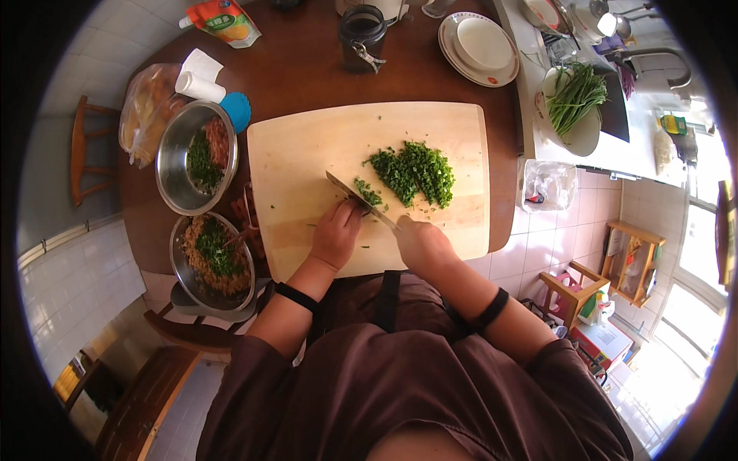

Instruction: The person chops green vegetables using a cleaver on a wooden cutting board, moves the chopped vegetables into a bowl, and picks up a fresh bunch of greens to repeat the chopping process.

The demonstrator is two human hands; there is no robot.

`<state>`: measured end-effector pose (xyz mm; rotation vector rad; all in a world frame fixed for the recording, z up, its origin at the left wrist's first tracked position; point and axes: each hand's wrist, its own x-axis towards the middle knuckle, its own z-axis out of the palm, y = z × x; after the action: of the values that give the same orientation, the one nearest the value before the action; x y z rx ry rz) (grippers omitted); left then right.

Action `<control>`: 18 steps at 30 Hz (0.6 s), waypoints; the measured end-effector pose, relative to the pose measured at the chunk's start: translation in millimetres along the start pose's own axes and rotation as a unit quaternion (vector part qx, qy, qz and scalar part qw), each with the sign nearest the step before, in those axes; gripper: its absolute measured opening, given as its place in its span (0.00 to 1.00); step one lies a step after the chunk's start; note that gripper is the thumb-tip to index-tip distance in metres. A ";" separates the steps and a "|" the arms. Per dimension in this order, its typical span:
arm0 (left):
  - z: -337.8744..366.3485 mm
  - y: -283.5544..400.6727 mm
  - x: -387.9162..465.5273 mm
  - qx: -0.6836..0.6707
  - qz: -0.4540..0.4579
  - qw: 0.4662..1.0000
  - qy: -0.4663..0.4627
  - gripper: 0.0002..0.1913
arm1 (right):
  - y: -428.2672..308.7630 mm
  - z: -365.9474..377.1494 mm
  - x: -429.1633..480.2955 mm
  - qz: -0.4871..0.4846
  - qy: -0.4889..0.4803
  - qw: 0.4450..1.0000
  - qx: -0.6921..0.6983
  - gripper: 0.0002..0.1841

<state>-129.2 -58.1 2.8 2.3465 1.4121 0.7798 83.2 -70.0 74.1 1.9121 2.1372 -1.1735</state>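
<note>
My right hand point(425, 245) grips the handle of a kitchen knife point(353, 195), whose blade slants to the upper left across a wooden cutting board point(300, 144). Beside the blade, my left hand point(337, 233) rests on the board with its fingers curled and close together. A dark bit shows at its fingertips; whether greens are held beneath them is hidden. Just across the blade lies a small strip of chopped greens point(368, 191). A larger pile of finely chopped greens point(415, 173) spreads over the right half of the board, with scattered bits around it.
Left of the board, one steel bowl point(167, 155) holds minced meat and chopped greens; another point(176, 253) holds a brown crumbly mixture topped with greens. Behind stand a dark jar point(362, 40) and stacked plates point(447, 43). Long greens point(576, 101) fill a bowl on the right counter.
</note>
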 end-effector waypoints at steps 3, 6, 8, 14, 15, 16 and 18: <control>-4.7 2.8 -2.4 0.031 0.010 0.999 -0.005 0.11 | 2.5 14.5 17.8 -0.017 0.019 1.000 -0.002 0.11; -8.9 3.5 -6.0 0.021 0.008 1.000 -0.009 0.11 | 9.6 9.8 12.8 -0.057 0.026 0.998 -0.017 0.12; -7.5 3.0 -8.1 0.004 -0.003 1.000 -0.006 0.11 | 9.0 1.9 -3.7 -0.022 -0.021 0.998 -0.050 0.12; -1.7 -0.9 -10.4 -0.001 -0.028 0.999 -0.016 0.10 | -0.3 6.3 -1.2 -0.006 -0.007 1.000 -0.003 0.12; -3.3 0.1 -11.5 0.013 -0.016 0.999 -0.024 0.11 | 0.9 11.1 3.9 -0.007 -0.016 1.000 -0.012 0.12; -5.4 -0.5 -10.8 0.028 -0.003 0.999 -0.030 0.11 | 1.6 15.5 12.0 -0.027 -0.010 0.999 -0.023 0.12; -10.2 2.3 -11.5 0.028 0.006 0.999 -0.032 0.11 | 6.2 17.5 14.1 -0.046 -0.007 0.999 -0.020 0.12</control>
<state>-137.8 -69.6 8.9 2.4024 1.4109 0.6693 77.6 -68.2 51.5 1.8022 2.2470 -1.1453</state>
